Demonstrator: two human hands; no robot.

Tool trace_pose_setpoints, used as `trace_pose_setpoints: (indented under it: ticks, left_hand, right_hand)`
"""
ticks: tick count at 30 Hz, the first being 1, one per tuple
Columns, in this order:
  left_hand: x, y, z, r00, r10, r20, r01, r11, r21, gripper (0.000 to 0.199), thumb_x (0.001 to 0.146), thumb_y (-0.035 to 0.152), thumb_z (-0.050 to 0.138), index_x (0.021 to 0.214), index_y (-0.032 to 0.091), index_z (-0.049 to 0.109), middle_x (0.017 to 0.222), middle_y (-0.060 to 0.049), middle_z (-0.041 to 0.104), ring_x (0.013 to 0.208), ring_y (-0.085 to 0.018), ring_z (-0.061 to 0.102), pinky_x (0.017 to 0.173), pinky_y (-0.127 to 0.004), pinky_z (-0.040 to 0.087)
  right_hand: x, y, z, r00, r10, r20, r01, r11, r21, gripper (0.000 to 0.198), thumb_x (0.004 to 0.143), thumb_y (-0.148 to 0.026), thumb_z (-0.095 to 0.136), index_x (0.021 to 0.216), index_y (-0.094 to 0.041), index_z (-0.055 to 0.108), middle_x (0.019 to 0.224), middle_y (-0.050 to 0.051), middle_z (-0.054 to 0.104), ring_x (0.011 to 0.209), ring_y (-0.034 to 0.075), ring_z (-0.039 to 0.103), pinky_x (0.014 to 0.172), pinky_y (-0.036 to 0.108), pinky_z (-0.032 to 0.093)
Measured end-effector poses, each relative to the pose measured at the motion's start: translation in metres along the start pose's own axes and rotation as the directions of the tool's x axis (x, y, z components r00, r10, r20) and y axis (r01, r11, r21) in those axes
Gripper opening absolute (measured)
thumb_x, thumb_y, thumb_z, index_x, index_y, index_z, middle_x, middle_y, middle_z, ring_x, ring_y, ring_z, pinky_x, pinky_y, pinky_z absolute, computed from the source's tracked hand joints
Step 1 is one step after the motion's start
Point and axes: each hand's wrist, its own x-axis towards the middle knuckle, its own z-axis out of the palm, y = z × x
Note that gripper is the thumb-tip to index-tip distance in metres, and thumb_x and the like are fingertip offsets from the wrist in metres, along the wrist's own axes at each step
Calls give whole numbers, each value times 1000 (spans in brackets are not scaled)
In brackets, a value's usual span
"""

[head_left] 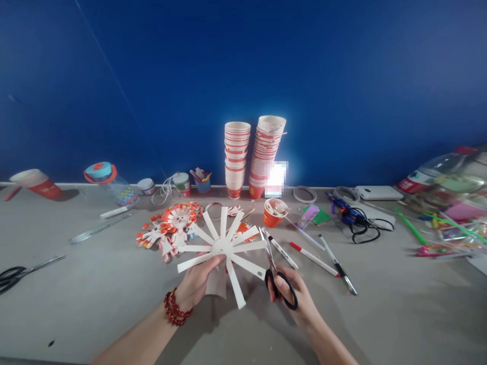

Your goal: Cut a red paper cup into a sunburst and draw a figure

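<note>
My left hand (198, 282), with a red bead bracelet (175, 308) at the wrist, pinches a white paper cutout (222, 247) near its round middle. Several long strips spread from that middle like spokes, and the lower right strip has a small dark mark near its tip. In my right hand (294, 291) are black-handled scissors (271, 256), fingers through the loops, blades pointing up and slightly apart. The blades are beside the cutout's right-hand strips, and whether they touch is unclear. Behind the cutout lie orange-and-white paper figures (178, 218), partly covered by it.
Two tall stacks of paper cups (236, 157) stand at the blue wall. Right of the cutout are a scrap-filled cup (274, 213), several pens (315, 259) and a blue glue gun with cable (352, 215). Other scissors (26, 274) lie far left; bottles (433, 177) stand far right.
</note>
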Motion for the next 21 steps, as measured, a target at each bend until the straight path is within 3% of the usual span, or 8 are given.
trace_pose_setpoints:
  ticks: [9, 15, 18, 21]
  left_hand:
    - [0, 3, -1, 999, 3, -33, 0, 997, 79, 20, 79, 36, 67, 78, 19, 76, 93, -5, 76, 96, -26, 65, 88, -33, 50]
    - [4, 1, -7, 999, 17, -31, -16, 1000, 15, 21, 78, 35, 69, 87, 18, 76, 97, -5, 76, 97, -26, 65, 89, -33, 49]
    - [4, 5, -8, 1000, 30, -9, -30, 1000, 5, 22, 79, 35, 68, 90, 18, 77, 95, -5, 76, 92, -25, 66, 87, -32, 50]
    - [3, 7, -10, 999, 48, -25, -46, 997, 58, 18, 77, 34, 69, 80, 18, 77, 89, -6, 76, 90, -25, 66, 85, -31, 50]
  right_hand:
    - [2, 1, -2, 1000, -6, -5, 6, 997, -77, 55, 77, -71, 59, 60, -19, 49, 45, -2, 50, 44, 10, 40, 48, 25, 27]
    - [1, -5, -2, 996, 33, -84, -39, 996, -78, 54, 74, -72, 62, 61, -21, 49, 44, -4, 47, 41, 9, 38, 45, 24, 27]
    - [1, -7, -4, 1000, 16, -14, -17, 996, -83, 54, 76, -72, 58, 63, -19, 52, 47, -1, 54, 45, 11, 42, 48, 25, 29]
    - [1, -7, -4, 997, 14, 81, -8, 997, -83, 56, 79, -72, 55, 66, -18, 56, 50, 2, 57, 47, 12, 44, 48, 25, 30]
